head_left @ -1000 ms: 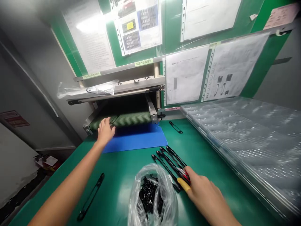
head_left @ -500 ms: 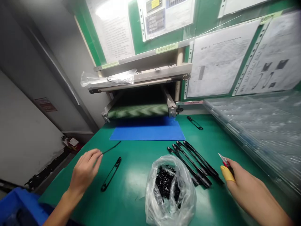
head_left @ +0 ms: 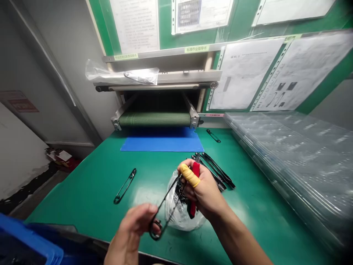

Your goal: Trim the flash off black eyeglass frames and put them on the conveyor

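In front of the clear plastic bag (head_left: 182,217), the left hand (head_left: 129,230) pinched the end of a black safety-pin-shaped plastic part (head_left: 165,207). The right hand (head_left: 202,189), wearing a yellow finger cot (head_left: 189,175), curled around a red-handled cutter (head_left: 195,171), its blade hidden.

A slim black plastic clip (head_left: 164,208), shaped like a safety pin, spans the gap between the left hand (head_left: 129,232) and the right hand (head_left: 202,187), in front of a clear bag of black pieces (head_left: 176,217). A red-handled cutter (head_left: 195,176) stands upright in the right hand's grip.
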